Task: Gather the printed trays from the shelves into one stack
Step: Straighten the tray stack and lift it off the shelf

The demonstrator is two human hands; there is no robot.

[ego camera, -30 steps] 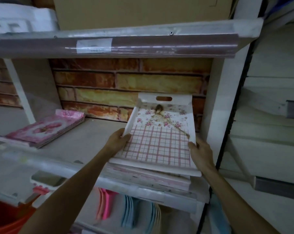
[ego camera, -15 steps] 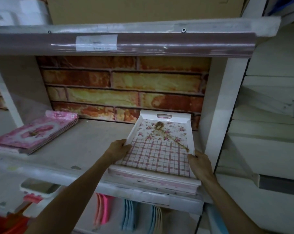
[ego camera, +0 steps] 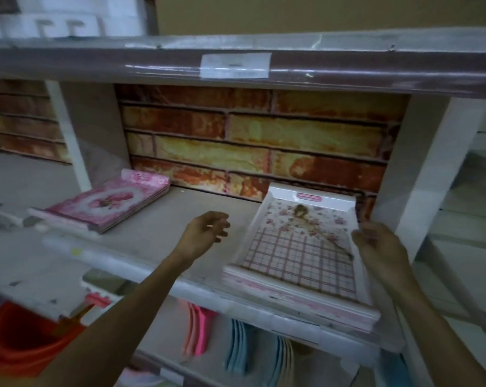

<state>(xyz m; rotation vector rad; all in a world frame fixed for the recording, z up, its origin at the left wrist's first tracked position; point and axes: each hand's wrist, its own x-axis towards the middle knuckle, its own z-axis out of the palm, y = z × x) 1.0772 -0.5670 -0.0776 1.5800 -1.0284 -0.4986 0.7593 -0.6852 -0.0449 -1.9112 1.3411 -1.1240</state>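
Printed trays (ego camera: 297,263) sit in a low stack at the right end of the middle shelf (ego camera: 163,236), the near edge of the pile jutting out over the shelf's front lip. On top is a white tray with a handle slot at its far end, pink roses, a figure with brown hair and a red check pattern. The left hand (ego camera: 202,233) hovers just left of that stack, apart from it, fingers loosely spread and holding nothing. The right hand (ego camera: 381,244) is at the stack's right rim, fingers relaxed; it looks to be just touching or barely off the edge, but motion blur makes that hard to call. Over on the left of the same shelf lies a second pile of pink trays (ego camera: 105,205), angled, well apart from both hands. Behind runs a brick-pattern back panel (ego camera: 253,146). Below the shelf, pink and blue plates (ego camera: 236,344) stand on edge, and an orange tub (ego camera: 26,339) shows at lower left.
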